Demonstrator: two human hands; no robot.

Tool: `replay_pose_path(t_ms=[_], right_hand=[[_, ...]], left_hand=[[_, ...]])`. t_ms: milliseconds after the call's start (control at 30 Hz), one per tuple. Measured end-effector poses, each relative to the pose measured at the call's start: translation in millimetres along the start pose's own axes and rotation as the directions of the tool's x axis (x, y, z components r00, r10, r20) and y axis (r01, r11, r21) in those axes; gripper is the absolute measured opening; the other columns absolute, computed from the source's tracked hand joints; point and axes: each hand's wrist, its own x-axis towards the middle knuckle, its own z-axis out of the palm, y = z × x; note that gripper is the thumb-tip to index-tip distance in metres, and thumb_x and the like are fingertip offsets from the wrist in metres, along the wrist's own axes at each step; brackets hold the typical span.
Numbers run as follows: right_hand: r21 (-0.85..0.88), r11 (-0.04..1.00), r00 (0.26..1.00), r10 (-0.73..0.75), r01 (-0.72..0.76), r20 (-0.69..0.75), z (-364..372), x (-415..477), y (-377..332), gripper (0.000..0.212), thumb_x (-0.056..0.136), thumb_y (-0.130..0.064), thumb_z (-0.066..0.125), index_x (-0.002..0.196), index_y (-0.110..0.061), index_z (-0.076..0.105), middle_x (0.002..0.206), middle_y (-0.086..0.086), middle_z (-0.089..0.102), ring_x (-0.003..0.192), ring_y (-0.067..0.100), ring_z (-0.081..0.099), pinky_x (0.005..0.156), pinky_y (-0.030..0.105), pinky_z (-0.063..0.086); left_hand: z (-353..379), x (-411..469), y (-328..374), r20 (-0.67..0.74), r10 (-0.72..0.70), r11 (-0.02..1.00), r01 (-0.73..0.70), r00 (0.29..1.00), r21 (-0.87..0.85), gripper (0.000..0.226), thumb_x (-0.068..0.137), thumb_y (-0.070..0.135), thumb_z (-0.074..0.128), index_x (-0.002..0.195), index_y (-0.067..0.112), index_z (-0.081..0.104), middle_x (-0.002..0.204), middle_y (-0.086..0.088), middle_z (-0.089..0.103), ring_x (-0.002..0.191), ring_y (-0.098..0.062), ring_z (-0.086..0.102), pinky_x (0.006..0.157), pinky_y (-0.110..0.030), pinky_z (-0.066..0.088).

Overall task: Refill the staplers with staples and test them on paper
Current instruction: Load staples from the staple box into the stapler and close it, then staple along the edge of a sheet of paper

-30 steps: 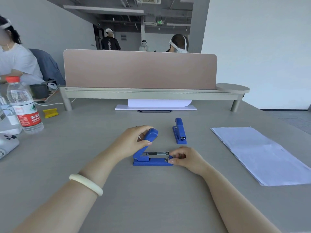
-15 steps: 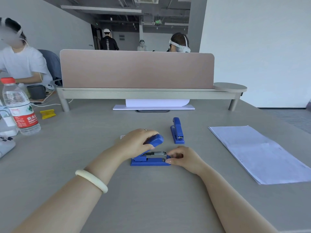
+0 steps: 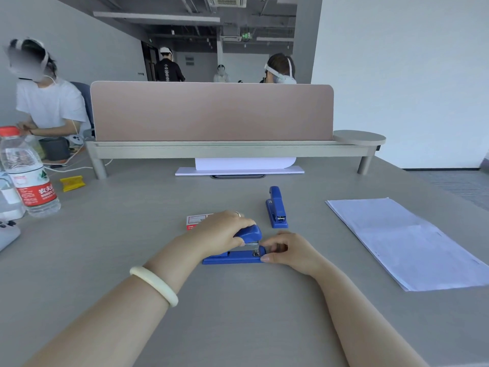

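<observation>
A blue stapler point(image 3: 235, 256) lies sideways on the grey desk in front of me. My left hand point(image 3: 222, 231) grips its blue top cover, which is lowered almost onto the metal magazine. My right hand point(image 3: 288, 250) pinches the front end of the stapler's base with curled fingers. A second blue stapler point(image 3: 276, 207), closed, lies just beyond, pointing toward me. A small red and white staple box point(image 3: 194, 221) peeks out behind my left hand. Sheets of white paper point(image 3: 404, 242) lie to the right.
A water bottle point(image 3: 27, 173) with a red label stands at the far left beside a white device point(image 3: 8, 231). A yellow object point(image 3: 72, 183) lies near the desk shelf point(image 3: 227, 149) with its pink divider. Other people sit beyond.
My left hand has pushed the stapler's top cover down from raised to nearly closed. My right hand stayed at the front end. The staple box came into sight.
</observation>
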Motion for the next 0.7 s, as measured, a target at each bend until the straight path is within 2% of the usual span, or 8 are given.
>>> replay_pose_path(t_ms=[233,333,433,500,567,600,667,700], right_hand=[[0.061,0.998,1.000,0.011,-0.010,-0.023,-0.8,-4.7,-4.8,0.029,0.077,-0.021,0.075,0.069,-0.046,0.064,0.063,-0.014,0.049,0.055,-0.007,0.045,0.060,0.010,0.035],[0.052,0.998,0.999,0.039,-0.037,-0.032,-1.8,-5.6,-4.3,0.018,0.076,-0.022,0.076,0.082,-0.038,0.070,0.068,-0.013,0.049,0.057,-0.007,0.047,0.062,0.010,0.036],[0.124,0.989,0.990,0.096,-0.084,-0.099,-4.6,-8.9,-1.3,0.020,0.075,-0.017,0.077,0.090,-0.028,0.070,0.080,-0.011,0.057,0.068,-0.002,0.052,0.065,0.007,0.041],[0.149,0.982,0.945,0.152,-0.112,-0.290,-14.6,-13.6,4.5,0.022,0.076,-0.015,0.075,0.092,-0.027,0.065,0.090,-0.004,0.059,0.073,0.007,0.053,0.064,0.006,0.041],[0.072,0.981,0.824,0.192,-0.182,-0.533,-37.2,-23.1,14.6,0.023,0.078,-0.021,0.073,0.100,-0.022,0.064,0.100,-0.003,0.059,0.084,0.013,0.056,0.067,0.014,0.041],[0.019,0.968,0.764,0.209,-0.250,-0.610,-53.3,-29.2,21.3,0.031,0.079,-0.028,0.072,0.108,-0.019,0.062,0.109,-0.002,0.058,0.093,0.016,0.057,0.071,0.020,0.041],[-0.094,0.887,0.713,0.297,-0.453,-0.635,-86.0,-42.3,35.2,0.055,0.080,-0.040,0.068,0.127,-0.017,0.050,0.130,0.001,0.051,0.114,0.020,0.053,0.079,0.028,0.040],[-0.156,0.824,0.717,0.362,-0.545,-0.596,-98.1,-47.5,40.3,0.067,0.080,-0.045,0.066,0.135,-0.016,0.042,0.139,0.001,0.046,0.124,0.021,0.047,0.085,0.031,0.040]], left_hand=[[9.7,2.6,3.4,0.055,-0.040,0.999,0.041,0.998,-0.024,0.048,0.091,0.021,0.053,0.137,0.024,0.042,0.118,-0.006,0.053,0.111,-0.023,0.047,0.089,-0.035,0.040],[13.5,1.9,1.3,0.045,-0.050,0.997,0.052,0.998,-0.055,0.050,0.092,0.022,0.053,0.140,0.025,0.038,0.119,-0.006,0.051,0.113,-0.022,0.045,0.094,-0.035,0.040],[17.3,-2.2,1.1,0.021,-0.067,0.990,0.069,0.998,-0.123,0.055,0.092,0.026,0.053,0.143,0.026,0.032,0.123,-0.003,0.049,0.116,-0.021,0.043,0.096,-0.031,0.038],[19.9,-6.8,-3.4,-0.001,-0.076,0.986,0.075,0.997,-0.150,0.060,0.091,0.031,0.054,0.145,0.027,0.029,0.131,0.001,0.046,0.123,-0.018,0.040,0.101,-0.030,0.036],[22.4,-14.2,-10.7,-0.035,-0.074,0.983,0.067,0.997,-0.171,0.064,0.088,0.040,0.055,0.144,0.027,0.028,0.135,0.005,0.044,0.125,-0.014,0.039,0.103,-0.027,0.034],[24.5,-16.8,-16.2,-0.042,-0.078,0.981,0.069,0.996,-0.182,0.068,0.085,0.051,0.054,0.144,0.028,0.029,0.134,0.007,0.043,0.124,-0.012,0.039,0.103,-0.025,0.033],[28.5,-19.9,-25.4,-0.061,-0.091,0.969,0.075,0.994,-0.235,0.087,0.070,0.078,0.042,0.143,0.031,0.030,0.135,0.010,0.042,0.126,-0.010,0.039,0.106,-0.026,0.033],[31.0,-19.3,-28.7,-0.079,-0.114,0.961,0.090,0.990,-0.261,0.088,0.068,0.080,0.042,0.142,0.033,0.031,0.137,0.010,0.041,0.130,-0.009,0.037,0.109,-0.028,0.032]])
